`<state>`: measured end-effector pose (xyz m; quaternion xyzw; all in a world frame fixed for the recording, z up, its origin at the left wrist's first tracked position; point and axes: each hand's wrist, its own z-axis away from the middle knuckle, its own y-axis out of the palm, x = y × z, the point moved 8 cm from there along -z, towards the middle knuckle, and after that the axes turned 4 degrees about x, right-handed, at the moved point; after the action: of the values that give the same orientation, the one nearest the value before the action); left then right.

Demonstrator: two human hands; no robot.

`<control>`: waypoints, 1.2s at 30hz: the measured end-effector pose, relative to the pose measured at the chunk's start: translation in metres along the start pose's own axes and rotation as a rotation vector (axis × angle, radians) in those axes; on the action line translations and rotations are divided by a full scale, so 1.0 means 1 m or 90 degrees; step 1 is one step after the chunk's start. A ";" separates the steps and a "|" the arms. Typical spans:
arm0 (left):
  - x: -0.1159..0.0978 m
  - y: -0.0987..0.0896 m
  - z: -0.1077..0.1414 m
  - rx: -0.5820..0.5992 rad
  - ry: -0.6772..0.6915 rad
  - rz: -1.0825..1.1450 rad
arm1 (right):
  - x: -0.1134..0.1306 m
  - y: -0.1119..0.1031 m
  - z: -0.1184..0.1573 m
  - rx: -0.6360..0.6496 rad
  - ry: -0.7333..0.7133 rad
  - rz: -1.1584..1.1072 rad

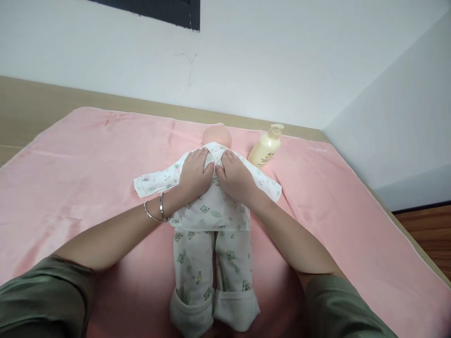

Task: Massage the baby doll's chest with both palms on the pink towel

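Note:
A baby doll lies on a pink blanket, its head at the far end and its feet toward me. It wears a white printed top and matching printed trousers with turned-up cuffs. My left hand rests flat on the left side of the doll's upper body, fingers stretched toward its head. On the opposite side my right hand lies the same way. The two thumbs nearly meet at the middle of the top. Both of the top's sleeves spread outward, and no doll hands show.
A pale yellow pump bottle tilts on the blanket, right of the doll's head. The pink blanket covers most of a wooden surface. White walls rise behind and at the right.

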<state>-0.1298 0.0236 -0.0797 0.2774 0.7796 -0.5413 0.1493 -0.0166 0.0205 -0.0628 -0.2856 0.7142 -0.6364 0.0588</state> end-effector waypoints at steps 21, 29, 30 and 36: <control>-0.036 -0.009 0.019 0.022 0.097 -0.105 | -0.009 -0.005 -0.006 -0.028 -0.003 0.024; -0.006 -0.016 -0.011 0.114 -0.059 -0.085 | 0.012 -0.003 0.014 -0.027 -0.017 0.045; -0.010 -0.016 -0.008 0.110 -0.043 -0.108 | 0.006 -0.003 0.009 -0.011 -0.012 0.024; -0.044 -0.010 0.023 0.025 0.124 -0.165 | -0.034 -0.004 -0.019 0.009 0.065 -0.024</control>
<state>-0.1024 -0.0124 -0.0571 0.2289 0.8090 -0.5413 -0.0036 0.0043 0.0538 -0.0645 -0.2659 0.7063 -0.6560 0.0125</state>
